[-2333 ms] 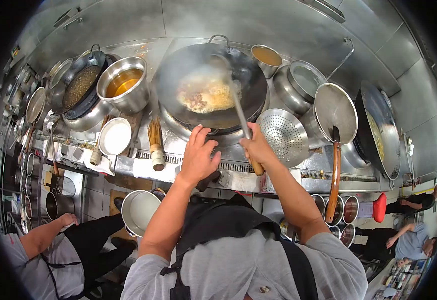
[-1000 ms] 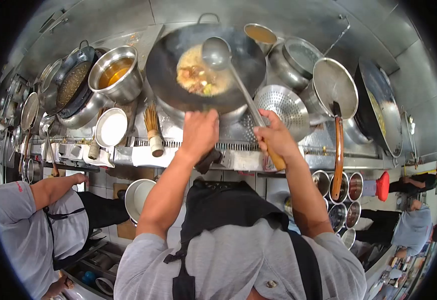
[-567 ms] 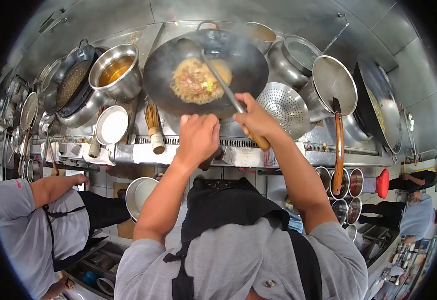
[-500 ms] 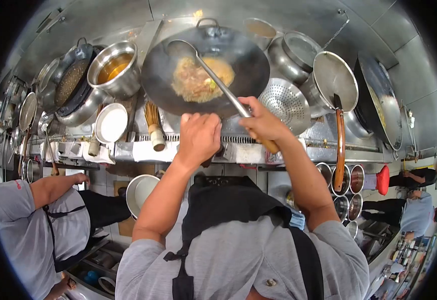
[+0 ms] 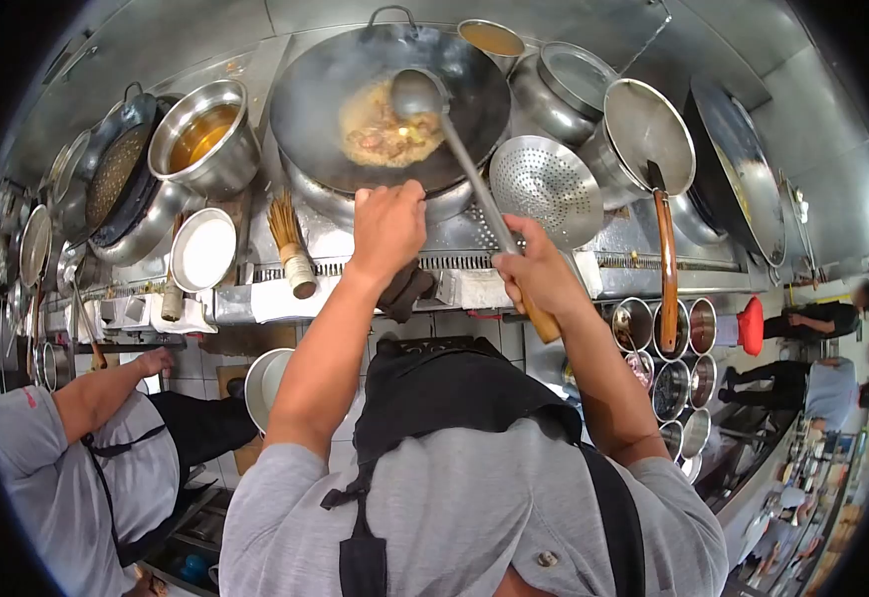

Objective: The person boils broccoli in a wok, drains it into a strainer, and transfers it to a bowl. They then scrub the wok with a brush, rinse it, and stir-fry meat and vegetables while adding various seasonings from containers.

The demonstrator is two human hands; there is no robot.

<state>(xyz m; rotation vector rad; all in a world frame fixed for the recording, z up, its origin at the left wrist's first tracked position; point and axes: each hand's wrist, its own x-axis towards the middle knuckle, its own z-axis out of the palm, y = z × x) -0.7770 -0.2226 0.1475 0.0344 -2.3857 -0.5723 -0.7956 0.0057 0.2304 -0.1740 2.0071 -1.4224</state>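
A large dark wok (image 5: 305, 119) sits on the stove, with brownish, saucy food (image 5: 380, 142) steaming in its middle. My left hand (image 5: 390, 227) is closed at the wok's near rim, and the part it grips is hidden under the fingers. A dark cloth (image 5: 407, 290) hangs below that hand. My right hand (image 5: 537, 267) is wrapped round the handle of a long metal ladle (image 5: 474, 179) with a wooden end. The ladle's bowl is over the right part of the food.
Left of the wok stand a pot of amber liquid (image 5: 198, 139), a white bowl (image 5: 203, 251) and a bamboo brush (image 5: 292, 244). To its right are a perforated strainer (image 5: 546, 191) and a wire-mesh sieve (image 5: 650, 134). A co-worker (image 5: 106, 448) stands at left.
The ladle's bowl has moved right from the food's upper left side, and its handle is steeper. The food looks more gathered. The wok's near rim is higher off the stove.
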